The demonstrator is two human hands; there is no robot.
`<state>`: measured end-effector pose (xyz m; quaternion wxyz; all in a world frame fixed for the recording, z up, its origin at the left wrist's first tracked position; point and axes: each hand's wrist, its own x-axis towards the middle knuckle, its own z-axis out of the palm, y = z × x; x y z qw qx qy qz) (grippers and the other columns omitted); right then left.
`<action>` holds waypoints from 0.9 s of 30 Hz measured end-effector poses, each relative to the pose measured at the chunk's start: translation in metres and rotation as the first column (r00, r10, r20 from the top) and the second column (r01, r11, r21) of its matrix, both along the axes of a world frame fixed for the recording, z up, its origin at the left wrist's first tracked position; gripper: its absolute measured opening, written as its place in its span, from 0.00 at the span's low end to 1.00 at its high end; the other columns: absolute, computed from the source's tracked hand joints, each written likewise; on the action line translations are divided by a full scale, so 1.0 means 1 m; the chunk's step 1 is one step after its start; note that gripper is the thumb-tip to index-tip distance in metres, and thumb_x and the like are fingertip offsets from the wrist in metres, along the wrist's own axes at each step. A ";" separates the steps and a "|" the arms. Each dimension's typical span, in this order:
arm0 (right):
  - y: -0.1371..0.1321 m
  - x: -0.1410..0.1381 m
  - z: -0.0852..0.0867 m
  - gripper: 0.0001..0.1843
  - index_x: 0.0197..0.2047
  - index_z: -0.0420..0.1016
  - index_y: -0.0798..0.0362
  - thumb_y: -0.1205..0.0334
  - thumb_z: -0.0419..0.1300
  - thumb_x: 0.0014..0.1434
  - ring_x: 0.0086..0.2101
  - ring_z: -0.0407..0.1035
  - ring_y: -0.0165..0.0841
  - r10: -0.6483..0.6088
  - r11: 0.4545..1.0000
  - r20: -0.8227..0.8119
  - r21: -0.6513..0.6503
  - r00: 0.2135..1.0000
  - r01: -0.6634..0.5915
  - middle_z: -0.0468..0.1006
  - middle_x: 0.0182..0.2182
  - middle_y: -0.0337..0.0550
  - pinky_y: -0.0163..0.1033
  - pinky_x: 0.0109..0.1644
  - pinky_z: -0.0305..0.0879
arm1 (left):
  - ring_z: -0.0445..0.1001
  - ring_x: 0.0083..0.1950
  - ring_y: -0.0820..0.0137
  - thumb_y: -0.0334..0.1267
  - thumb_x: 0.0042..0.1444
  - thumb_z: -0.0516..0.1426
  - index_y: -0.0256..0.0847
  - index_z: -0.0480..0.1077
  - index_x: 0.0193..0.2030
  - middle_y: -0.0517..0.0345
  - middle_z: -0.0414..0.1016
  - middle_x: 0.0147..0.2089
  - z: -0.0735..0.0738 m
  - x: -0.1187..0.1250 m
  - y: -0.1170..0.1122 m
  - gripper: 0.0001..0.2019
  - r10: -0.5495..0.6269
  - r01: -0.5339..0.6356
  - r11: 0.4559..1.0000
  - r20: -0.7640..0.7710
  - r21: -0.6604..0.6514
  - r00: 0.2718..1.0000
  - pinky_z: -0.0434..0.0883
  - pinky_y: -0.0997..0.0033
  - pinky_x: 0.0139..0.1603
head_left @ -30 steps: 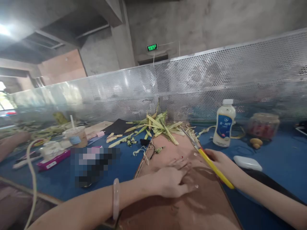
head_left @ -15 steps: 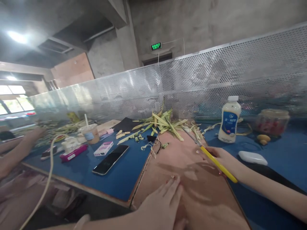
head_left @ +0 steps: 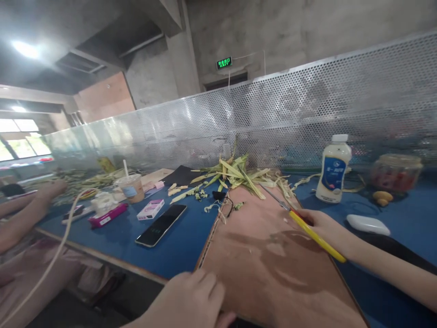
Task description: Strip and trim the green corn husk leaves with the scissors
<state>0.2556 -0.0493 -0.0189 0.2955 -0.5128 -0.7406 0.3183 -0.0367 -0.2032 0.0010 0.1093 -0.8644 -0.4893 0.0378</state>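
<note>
Scissors (head_left: 309, 226) in right hand (head_left: 322, 226) | left hand (head_left: 191, 298) grips board (head_left: 273, 264) edge

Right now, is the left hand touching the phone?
No. The left hand rests at the near edge of the brown board, apart from the phone lying on the blue table.

Bare concrete walls (head_left: 307, 27), a perforated metal screen (head_left: 307, 105), bright windows (head_left: 17, 141) at left.
</note>
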 end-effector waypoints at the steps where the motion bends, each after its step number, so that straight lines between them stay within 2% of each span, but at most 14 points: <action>1: 0.001 0.001 0.000 0.22 0.41 0.76 0.58 0.51 0.58 0.48 0.34 0.72 0.45 -0.003 1.000 -0.001 0.013 1.000 0.003 0.80 0.32 0.43 0.38 0.32 0.67 | 0.73 0.40 0.62 0.42 0.57 0.50 0.37 0.72 0.39 0.49 0.75 0.39 0.003 0.012 0.013 0.13 -0.046 0.044 0.999 0.088 0.017 0.995 0.71 0.64 0.40; 3: 0.002 0.003 -0.001 0.21 0.40 0.77 0.58 0.51 0.58 0.49 0.34 0.72 0.45 -0.002 0.999 -0.006 0.041 1.000 0.003 0.80 0.32 0.43 0.38 0.33 0.67 | 0.67 0.54 0.58 0.47 0.58 0.47 0.35 0.66 0.52 0.43 0.68 0.54 0.006 0.034 0.038 0.21 -0.100 0.098 0.995 0.232 0.017 0.968 0.66 0.59 0.52; 5: 0.003 0.005 -0.002 0.21 0.41 0.77 0.57 0.50 0.58 0.49 0.33 0.73 0.44 0.007 0.999 -0.026 0.051 1.000 -0.005 0.80 0.31 0.43 0.37 0.32 0.67 | 0.51 0.65 0.52 0.55 0.57 0.45 0.32 0.50 0.64 0.39 0.51 0.65 0.001 0.050 0.061 0.34 -0.086 0.095 0.995 0.316 -0.013 0.945 0.55 0.51 0.61; 7: 0.004 0.006 -0.003 0.21 0.39 0.78 0.57 0.49 0.59 0.48 0.33 0.73 0.44 0.010 0.998 -0.050 0.055 0.999 -0.007 0.80 0.30 0.42 0.37 0.31 0.67 | 0.41 0.68 0.51 0.59 0.56 0.42 0.31 0.39 0.67 0.39 0.40 0.69 -0.008 0.060 0.078 0.40 -0.038 0.084 0.990 0.370 -0.109 0.928 0.50 0.50 0.64; 10: 0.003 0.007 -0.004 0.20 0.35 0.78 0.56 0.48 0.60 0.46 0.32 0.72 0.44 -0.006 0.997 -0.052 0.073 0.999 0.010 0.80 0.29 0.42 0.37 0.31 0.67 | 0.35 0.69 0.51 0.59 0.57 0.39 0.27 0.38 0.67 0.36 0.33 0.69 -0.023 0.066 0.090 0.41 -0.008 0.100 0.967 0.363 -0.235 0.932 0.45 0.50 0.66; 15: 0.000 0.006 -0.004 0.19 0.34 0.77 0.55 0.48 0.58 0.48 0.32 0.72 0.43 0.018 0.999 -0.019 0.042 1.000 -0.017 0.79 0.28 0.40 0.37 0.30 0.66 | 0.33 0.69 0.55 0.58 0.58 0.36 0.26 0.37 0.67 0.38 0.33 0.69 -0.027 0.064 0.081 0.40 -0.060 0.176 0.936 0.357 -0.303 0.932 0.44 0.53 0.66; 18: -0.001 0.005 -0.003 0.18 0.36 0.76 0.56 0.50 0.58 0.50 0.33 0.72 0.42 0.045 0.998 0.000 0.034 0.999 -0.045 0.79 0.30 0.40 0.36 0.31 0.66 | 0.33 0.69 0.56 0.59 0.57 0.40 0.26 0.34 0.67 0.37 0.32 0.69 -0.028 0.066 0.073 0.42 -0.126 0.241 0.926 0.363 -0.291 0.923 0.44 0.54 0.66; 21: -0.003 0.005 -0.001 0.18 0.38 0.76 0.55 0.51 0.58 0.51 0.34 0.71 0.42 0.059 0.997 -0.003 0.054 0.998 -0.058 0.79 0.31 0.39 0.35 0.34 0.65 | 0.32 0.69 0.56 0.58 0.57 0.41 0.27 0.32 0.67 0.38 0.31 0.69 -0.030 0.068 0.068 0.42 -0.141 0.240 0.937 0.357 -0.252 0.924 0.44 0.54 0.66; 24: -0.003 0.006 -0.002 0.18 0.39 0.76 0.55 0.51 0.58 0.52 0.36 0.71 0.43 0.061 0.995 0.018 0.080 0.998 -0.062 0.79 0.32 0.39 0.36 0.36 0.65 | 0.33 0.69 0.59 0.51 0.61 0.37 0.29 0.37 0.67 0.41 0.34 0.69 -0.026 0.067 0.067 0.34 -0.142 0.233 0.934 0.319 -0.270 0.937 0.45 0.56 0.66; 27: -0.003 0.006 -0.003 0.18 0.40 0.76 0.54 0.51 0.57 0.52 0.35 0.71 0.42 0.058 0.990 0.055 0.129 0.997 -0.064 0.79 0.31 0.39 0.36 0.35 0.65 | 0.37 0.69 0.61 0.45 0.63 0.36 0.30 0.40 0.67 0.42 0.36 0.69 -0.021 0.057 0.064 0.29 -0.097 0.167 0.945 0.247 -0.280 0.964 0.49 0.57 0.66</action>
